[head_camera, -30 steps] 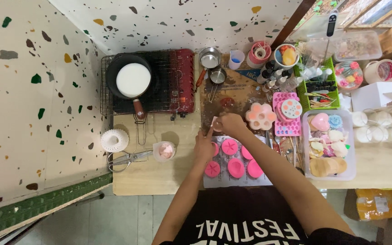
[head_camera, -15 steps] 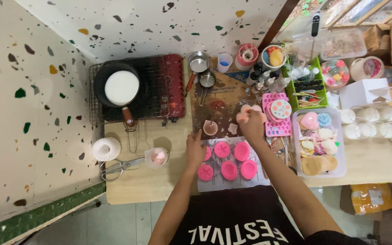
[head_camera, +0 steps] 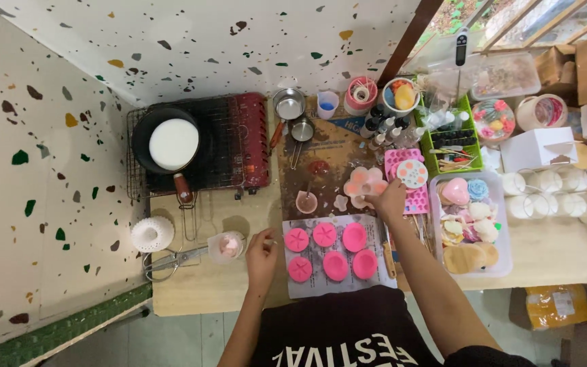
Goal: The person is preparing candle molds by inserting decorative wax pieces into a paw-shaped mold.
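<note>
Sheet (head_camera: 307, 289): grey, nearest on the wooden table (head_camera: 198, 285) — six pink round moulds (head_camera: 332, 251) sit on it.
Left hand (head_camera: 261, 255): fingers loosely curled, holding nothing, just left of the sheet.
Right hand (head_camera: 390, 202): fingers grasping the edge of the pale pink paw-shaped mould (head_camera: 363, 183).
Beyond: black pan (head_camera: 171, 144) of white wax on a red stove (head_camera: 251, 139).

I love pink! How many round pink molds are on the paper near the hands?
6 round pink molds sit on the grey sheet, between the left hand and right hand: three in the far row, three in the near row. None look hidden.
</note>
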